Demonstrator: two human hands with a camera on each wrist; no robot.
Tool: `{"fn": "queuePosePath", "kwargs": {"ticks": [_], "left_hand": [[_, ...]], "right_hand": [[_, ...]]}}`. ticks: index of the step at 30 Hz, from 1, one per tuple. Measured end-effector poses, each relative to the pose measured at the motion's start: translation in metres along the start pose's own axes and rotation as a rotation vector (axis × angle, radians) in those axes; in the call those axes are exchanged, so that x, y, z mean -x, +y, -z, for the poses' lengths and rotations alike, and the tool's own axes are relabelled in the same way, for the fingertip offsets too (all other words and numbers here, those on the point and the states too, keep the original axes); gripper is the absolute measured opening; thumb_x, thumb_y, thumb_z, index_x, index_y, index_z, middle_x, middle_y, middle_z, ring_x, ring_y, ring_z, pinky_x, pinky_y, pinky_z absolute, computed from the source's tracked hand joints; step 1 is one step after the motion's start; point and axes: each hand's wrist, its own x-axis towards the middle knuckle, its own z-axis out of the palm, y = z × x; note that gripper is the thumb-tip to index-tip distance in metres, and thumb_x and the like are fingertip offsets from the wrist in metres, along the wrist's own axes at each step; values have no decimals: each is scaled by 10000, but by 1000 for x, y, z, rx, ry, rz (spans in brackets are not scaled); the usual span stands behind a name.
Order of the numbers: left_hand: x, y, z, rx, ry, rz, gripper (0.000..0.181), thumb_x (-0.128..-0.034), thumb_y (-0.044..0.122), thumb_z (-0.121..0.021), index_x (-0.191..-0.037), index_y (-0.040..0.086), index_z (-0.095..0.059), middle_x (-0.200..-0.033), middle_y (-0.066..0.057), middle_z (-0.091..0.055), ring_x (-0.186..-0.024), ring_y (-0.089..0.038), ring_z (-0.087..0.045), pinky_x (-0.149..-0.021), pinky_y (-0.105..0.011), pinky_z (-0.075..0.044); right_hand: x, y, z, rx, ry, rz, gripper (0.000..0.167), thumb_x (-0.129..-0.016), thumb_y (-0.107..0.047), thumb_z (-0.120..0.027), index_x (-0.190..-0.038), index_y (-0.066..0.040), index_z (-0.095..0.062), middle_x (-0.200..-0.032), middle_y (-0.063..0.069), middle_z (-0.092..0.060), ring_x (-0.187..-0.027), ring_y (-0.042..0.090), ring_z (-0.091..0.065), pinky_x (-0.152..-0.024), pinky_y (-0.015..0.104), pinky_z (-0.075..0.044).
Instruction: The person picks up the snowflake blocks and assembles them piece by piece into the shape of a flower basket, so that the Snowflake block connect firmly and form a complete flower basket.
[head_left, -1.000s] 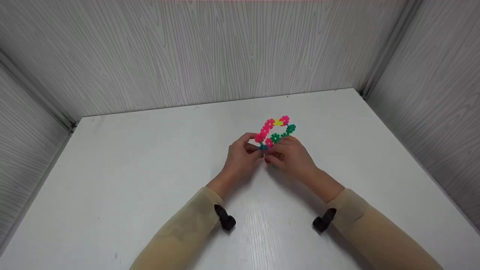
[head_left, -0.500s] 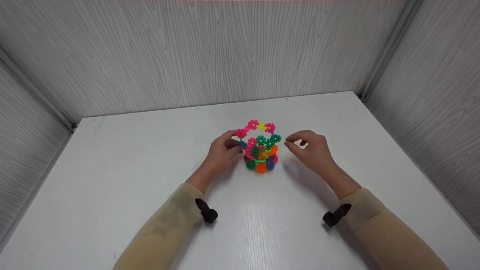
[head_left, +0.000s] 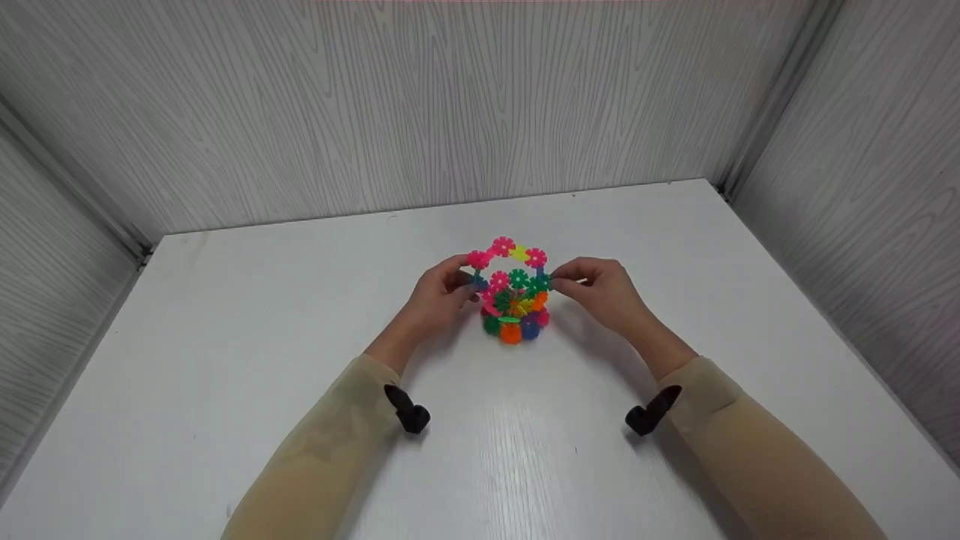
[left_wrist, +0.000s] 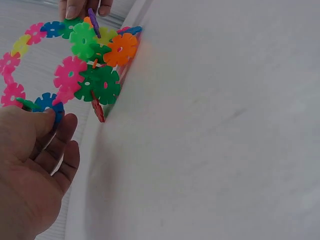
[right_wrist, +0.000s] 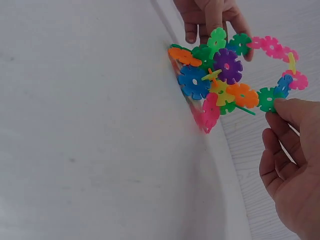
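Note:
A small basket of interlocking plastic snowflake discs (head_left: pixel 511 333) stands upright on the white table, with an arched handle (head_left: pixel 503 246) of pink, yellow, blue and green discs over it. On its left side, my left hand (head_left: pixel 436 298) pinches a blue disc (left_wrist: pixel 46 101) low on the handle between thumb and fingers. Opposite, my right hand (head_left: pixel 600 292) pinches a green disc (right_wrist: pixel 267 99) at the handle's other foot. Orange, blue, purple, pink and green discs make up the basket's body, seen from the side in both wrist views.
The white table (head_left: pixel 300 337) spreads out around the basket. Wood-grain panels (head_left: pixel 450 105) rise behind it and at both sides. A black wrist-camera mount (head_left: pixel 409 409) sits on the left sleeve, another black mount (head_left: pixel 652 411) on the right.
Both hands were close together on the basket's front; the basket then came left and stood on the table. My right hand came off it, then took hold of its right side.

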Motion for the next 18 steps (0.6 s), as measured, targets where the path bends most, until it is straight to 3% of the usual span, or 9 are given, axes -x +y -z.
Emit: {"fn": "queuePosePath", "kwargs": {"ticks": [5, 9, 15, 18], "left_hand": [[2, -3, 3, 13, -4, -3, 488, -1067, 80, -637, -1502, 291, -570, -1217, -62, -660, -1084, -219, -695, -994, -409, -583], [8, -3, 7, -18, 54, -36, 541, -1049, 115, -666, -1553, 249, -520, -1234, -60, -670, -1108, -194, -680, -965, -388, -586], [30, 9, 0, -91, 322, -257, 401, -999, 149, -742, -1378, 120, -617, -1096, -59, -681, -1016, -152, -631, -884, -360, -566], [41, 22, -17, -131, 332, -387, 301, -967, 132, -788, -1241, 85, -674, -1055, -61, -696, -971, -159, -629, -844, -388, -585]], "right_hand": [[1, 0, -4, -32, 1, -15, 148, -1010, -235, -760, -1102, -135, -818, -1091, 14, -776, -990, 254, -642, -815, 302, -557], [1, 2, -6, -35, 4, -24, 147, -1011, -239, -759, -1103, -141, -817, -1092, 9, -774, -995, 253, -641, -821, 304, -560], [4, 4, -5, -40, 5, -20, 136, -1015, -246, -754, -1103, -160, -812, -1080, -4, -772, -992, 256, -645, -817, 289, -568], [5, 2, -4, -48, 6, -17, 138, -1017, -252, -751, -1109, -168, -810, -1086, -7, -770, -1000, 255, -647, -817, 289, -575]]}}
